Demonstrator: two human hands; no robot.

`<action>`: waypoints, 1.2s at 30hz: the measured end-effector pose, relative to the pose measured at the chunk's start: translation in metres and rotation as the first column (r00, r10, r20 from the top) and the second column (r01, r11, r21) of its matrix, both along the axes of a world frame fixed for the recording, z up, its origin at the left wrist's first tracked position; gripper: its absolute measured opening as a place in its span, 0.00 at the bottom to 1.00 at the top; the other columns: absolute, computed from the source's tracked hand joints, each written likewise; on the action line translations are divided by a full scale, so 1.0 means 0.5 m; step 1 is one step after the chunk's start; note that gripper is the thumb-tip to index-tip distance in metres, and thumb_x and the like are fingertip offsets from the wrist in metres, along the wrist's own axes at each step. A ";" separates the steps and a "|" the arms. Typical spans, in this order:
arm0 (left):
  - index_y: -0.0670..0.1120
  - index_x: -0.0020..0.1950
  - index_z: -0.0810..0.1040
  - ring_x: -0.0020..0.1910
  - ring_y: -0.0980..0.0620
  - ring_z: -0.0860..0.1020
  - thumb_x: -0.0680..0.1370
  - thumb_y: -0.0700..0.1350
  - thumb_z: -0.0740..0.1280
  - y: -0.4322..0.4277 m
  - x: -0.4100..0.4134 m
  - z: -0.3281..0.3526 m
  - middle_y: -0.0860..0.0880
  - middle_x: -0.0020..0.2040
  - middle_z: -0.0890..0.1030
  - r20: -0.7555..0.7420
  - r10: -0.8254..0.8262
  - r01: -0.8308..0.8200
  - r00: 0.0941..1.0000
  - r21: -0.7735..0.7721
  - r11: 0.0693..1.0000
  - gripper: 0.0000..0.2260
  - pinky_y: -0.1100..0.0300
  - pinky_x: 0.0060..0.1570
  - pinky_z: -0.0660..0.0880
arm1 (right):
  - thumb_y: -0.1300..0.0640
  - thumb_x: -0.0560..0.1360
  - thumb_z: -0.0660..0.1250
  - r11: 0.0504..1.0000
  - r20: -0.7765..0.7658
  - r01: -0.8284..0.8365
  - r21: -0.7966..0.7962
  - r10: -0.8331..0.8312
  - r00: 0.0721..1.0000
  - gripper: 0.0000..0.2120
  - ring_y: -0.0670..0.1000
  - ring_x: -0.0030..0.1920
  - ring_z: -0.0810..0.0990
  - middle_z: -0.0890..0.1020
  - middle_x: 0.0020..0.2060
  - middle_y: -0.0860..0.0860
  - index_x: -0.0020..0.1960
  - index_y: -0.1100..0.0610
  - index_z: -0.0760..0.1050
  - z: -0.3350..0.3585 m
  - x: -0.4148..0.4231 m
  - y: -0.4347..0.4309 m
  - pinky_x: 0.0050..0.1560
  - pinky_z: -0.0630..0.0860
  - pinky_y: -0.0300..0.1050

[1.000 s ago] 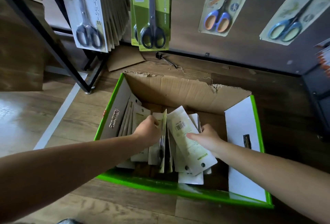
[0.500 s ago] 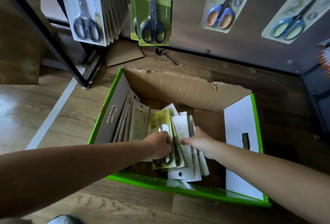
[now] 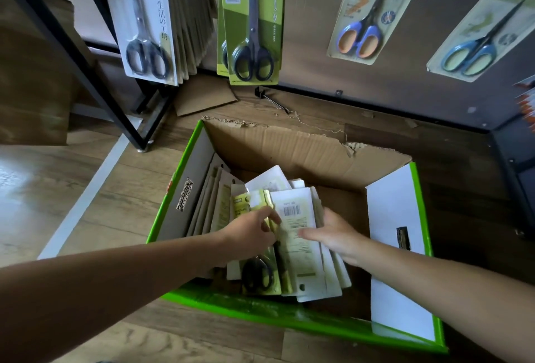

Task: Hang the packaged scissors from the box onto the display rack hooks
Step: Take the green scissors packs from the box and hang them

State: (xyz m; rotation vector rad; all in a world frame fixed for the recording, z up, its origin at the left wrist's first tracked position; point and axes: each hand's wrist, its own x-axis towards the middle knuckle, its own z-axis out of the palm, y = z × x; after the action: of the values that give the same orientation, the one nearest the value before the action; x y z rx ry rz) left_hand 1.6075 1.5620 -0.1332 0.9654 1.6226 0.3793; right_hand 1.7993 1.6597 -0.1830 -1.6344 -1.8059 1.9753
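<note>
Here both hands are down in the box [image 3: 289, 148], close together: the left hand [image 3: 249, 232] pinches the edge of a green pack [image 3: 260, 275], and the right hand [image 3: 333, 236] grips a white pack [image 3: 298, 249], thumb across its barcoded back. Both packs lie tilted in a fanned stack, long axes running from the near wall toward the far one, the green pack's black handles nearest the person and its blades pointing away. The box sits on a wooden floor [image 3: 86, 203], with a loose hook [image 3: 272, 101] beyond it, below the rack [image 3: 86, 52] and its hung packs [image 3: 253, 20].
</note>
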 end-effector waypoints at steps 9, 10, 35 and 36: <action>0.33 0.58 0.73 0.34 0.43 0.82 0.83 0.55 0.55 0.043 0.019 0.028 0.37 0.39 0.80 0.360 0.524 -0.318 0.772 -0.495 0.808 0.24 0.50 0.33 0.82 | 0.62 0.70 0.77 0.971 -0.112 0.086 0.222 -0.062 0.992 0.25 0.49 0.55 0.83 0.84 0.54 0.48 0.62 0.49 0.72 0.116 0.083 0.030 0.59 0.78 0.57; 0.33 0.58 0.72 0.36 0.41 0.82 0.82 0.62 0.53 0.049 0.020 0.038 0.36 0.41 0.81 0.373 0.553 -0.313 0.745 -0.538 0.783 0.31 0.49 0.30 0.82 | 0.61 0.69 0.77 0.960 -0.107 0.080 0.267 -0.053 0.993 0.26 0.47 0.55 0.83 0.84 0.54 0.47 0.62 0.48 0.72 0.131 0.083 0.030 0.59 0.78 0.55; 0.45 0.42 0.79 0.30 0.51 0.72 0.77 0.40 0.61 0.098 -0.031 0.061 0.47 0.37 0.79 -0.064 0.490 -0.477 0.869 0.153 0.866 0.08 0.64 0.27 0.64 | 0.57 0.71 0.75 0.895 -0.149 0.139 0.425 -0.083 0.985 0.22 0.43 0.54 0.82 0.83 0.53 0.42 0.61 0.46 0.71 0.192 0.025 0.048 0.55 0.80 0.51; 0.43 0.39 0.78 0.28 0.50 0.70 0.77 0.41 0.61 0.101 -0.045 0.066 0.46 0.34 0.77 0.043 0.561 -0.563 0.827 0.059 0.825 0.09 0.63 0.28 0.62 | 0.58 0.71 0.75 0.888 -0.177 0.141 0.437 -0.069 0.982 0.22 0.42 0.54 0.81 0.83 0.53 0.42 0.61 0.47 0.71 0.206 0.028 0.049 0.55 0.80 0.49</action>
State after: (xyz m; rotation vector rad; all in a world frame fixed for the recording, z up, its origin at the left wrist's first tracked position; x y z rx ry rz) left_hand 1.5849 1.6124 -0.1004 0.5036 1.8671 0.8521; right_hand 1.8132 1.6841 -0.0800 -1.3565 -1.8823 1.4479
